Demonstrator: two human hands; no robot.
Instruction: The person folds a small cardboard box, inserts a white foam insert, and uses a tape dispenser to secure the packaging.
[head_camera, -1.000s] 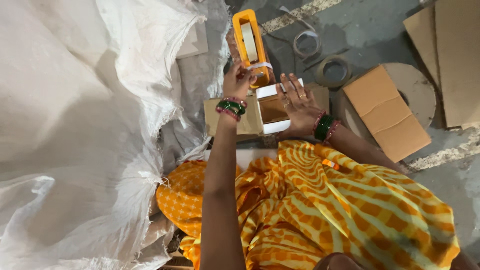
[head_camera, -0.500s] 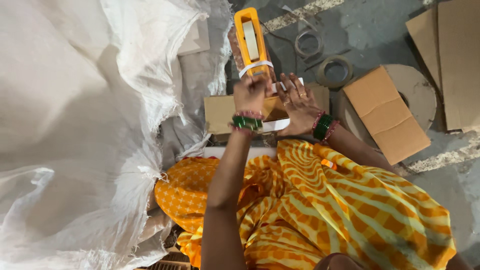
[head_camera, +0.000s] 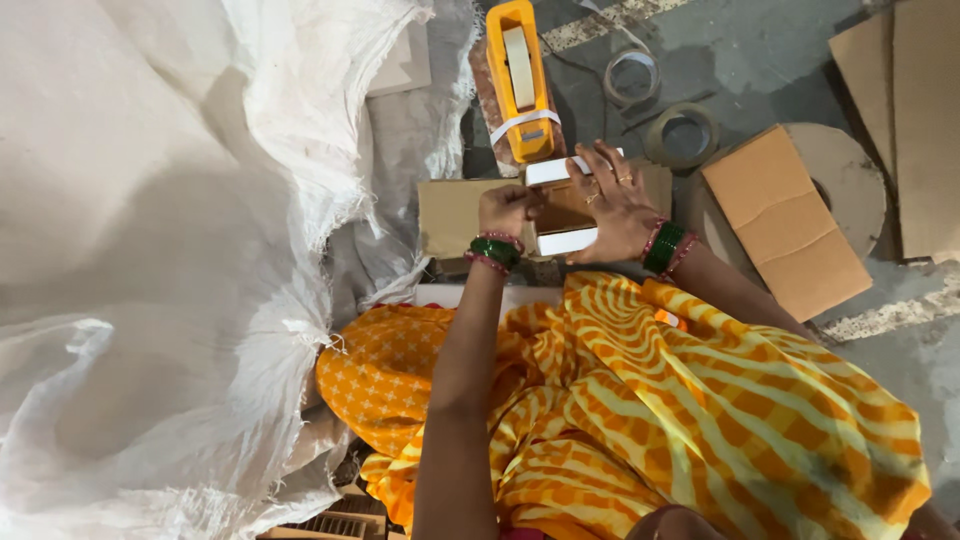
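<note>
Below the orange tape dispenser (head_camera: 522, 80), the left hand (head_camera: 508, 208) is closing in a fist on the small carton (head_camera: 564, 208) while the right hand (head_camera: 612, 205) is pressing open-fingered on it.

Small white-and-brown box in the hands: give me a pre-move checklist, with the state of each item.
1. Right hand spread over the small box, steadying it: ok.
2. Left hand closed at the box's left side: ok; what it pinches: cannot tell.
3. Box rests on the flat cardboard sheet: ok.
4. Yellow tape dispenser lies just beyond the box, roll loaded: ok.
5. Box flaps fully closed: cannot tell, fingers cover them.
6. Spare tape rolls lie on the floor to the right: ok.
</note>
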